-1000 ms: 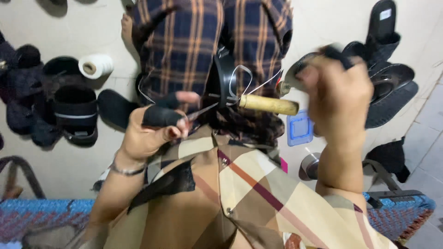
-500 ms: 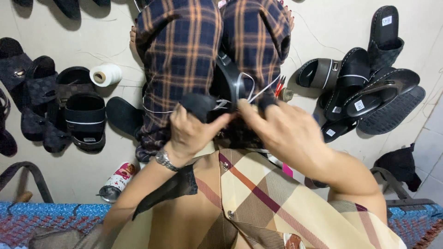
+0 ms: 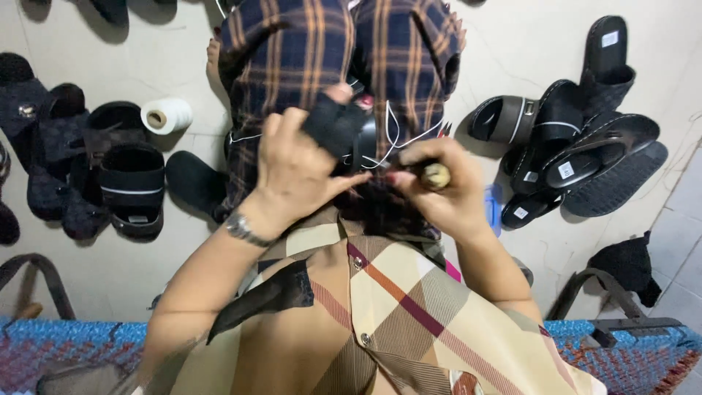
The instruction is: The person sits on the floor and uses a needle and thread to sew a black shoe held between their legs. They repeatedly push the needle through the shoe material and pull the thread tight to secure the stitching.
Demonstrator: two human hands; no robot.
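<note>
Wooden awl handle [image 3: 436, 175], matt black strap [image 3: 336, 126]

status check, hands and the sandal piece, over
Left hand pinching black sandal strap. Right hand gripping wooden-handled awl at the strap. White thread looped across the work, nothing else blocking.

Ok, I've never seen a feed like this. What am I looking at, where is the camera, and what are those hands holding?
There is one view, from a camera worn on the person's head and looking down at their own two bare hands. The left hand, with a wristwatch, grips a black shoe piece. The right hand pinches a tool with a wooden handle, and white thread loops between them. The plaid-trousered legs stretch out ahead. On the pale floor lie black sandals to the right, more dark footwear to the left, and a spool of white thread.
</note>
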